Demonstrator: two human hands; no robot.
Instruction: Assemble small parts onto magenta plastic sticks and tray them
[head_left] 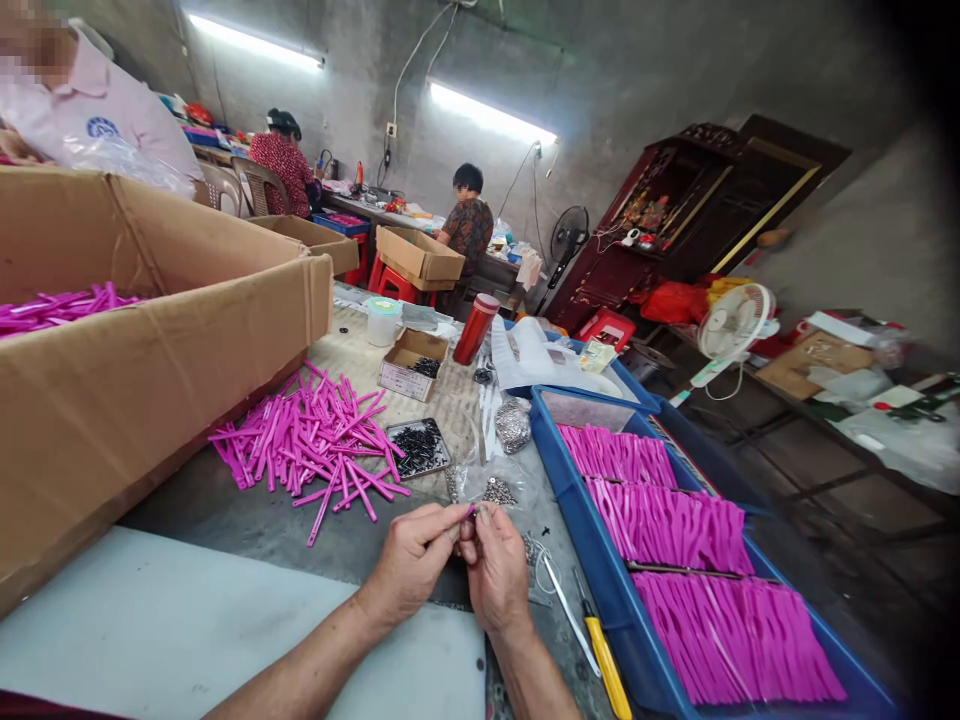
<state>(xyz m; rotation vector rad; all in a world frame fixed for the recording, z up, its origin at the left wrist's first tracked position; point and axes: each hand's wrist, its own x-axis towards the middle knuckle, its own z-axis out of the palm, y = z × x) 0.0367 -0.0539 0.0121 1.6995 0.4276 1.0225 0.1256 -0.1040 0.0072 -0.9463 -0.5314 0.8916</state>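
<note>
My left hand (409, 562) and my right hand (498, 568) meet over the middle of the bench, fingertips pinched together. Between them a bit of a purple plastic piece (472, 511) shows; the fingers hide the rest, so its full shape cannot be told. Just beyond the fingertips lies an open clear bag of small metal parts (498, 490). A shallow tray of small black parts (420, 447) sits farther back, beside a loose heap of purple plastic strips (300, 435).
A large cardboard box (187, 375) with purple strips stands on the left. At right is a blue tray (592, 560) with rows of purple pieces. A yellow-handled screwdriver (606, 665) lies by it. Behind are a small carton (405, 380) and a red flask (476, 330). Several people sit farther off.
</note>
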